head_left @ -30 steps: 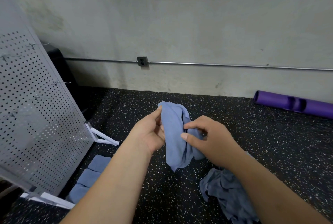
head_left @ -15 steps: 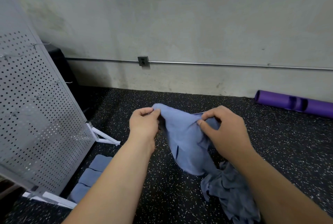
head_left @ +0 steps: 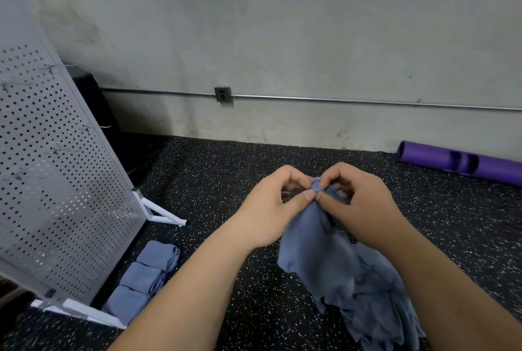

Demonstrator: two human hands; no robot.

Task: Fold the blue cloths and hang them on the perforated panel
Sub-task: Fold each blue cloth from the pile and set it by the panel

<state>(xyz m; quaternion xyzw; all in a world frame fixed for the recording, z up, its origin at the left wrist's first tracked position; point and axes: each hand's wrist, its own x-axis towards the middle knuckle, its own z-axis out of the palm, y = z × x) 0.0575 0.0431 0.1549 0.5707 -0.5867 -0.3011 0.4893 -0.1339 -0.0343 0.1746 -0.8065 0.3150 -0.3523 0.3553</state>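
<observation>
A blue cloth (head_left: 313, 243) hangs in the air at the centre, held at its top edge. My left hand (head_left: 271, 209) and my right hand (head_left: 358, 203) both pinch that top edge, thumbs almost touching. Below it, a crumpled heap of blue cloths (head_left: 378, 311) lies on the floor at the lower right. Three folded blue cloths (head_left: 144, 280) lie in a row on the floor by the foot of the perforated panel (head_left: 50, 181). The grey panel leans at the left and carries several thin wire hooks (head_left: 93, 126), all bare.
The floor (head_left: 211, 181) is black speckled rubber. A purple roll (head_left: 457, 161) lies by the wall at the right. White feet (head_left: 161, 215) of the panel stand jut onto the floor. A conduit with an outlet box (head_left: 223, 94) runs along the concrete wall.
My hands came together at the cloth's top edge; half a second ago they held it spread apart. The cloth now hangs bunched below them, closer to the heap.
</observation>
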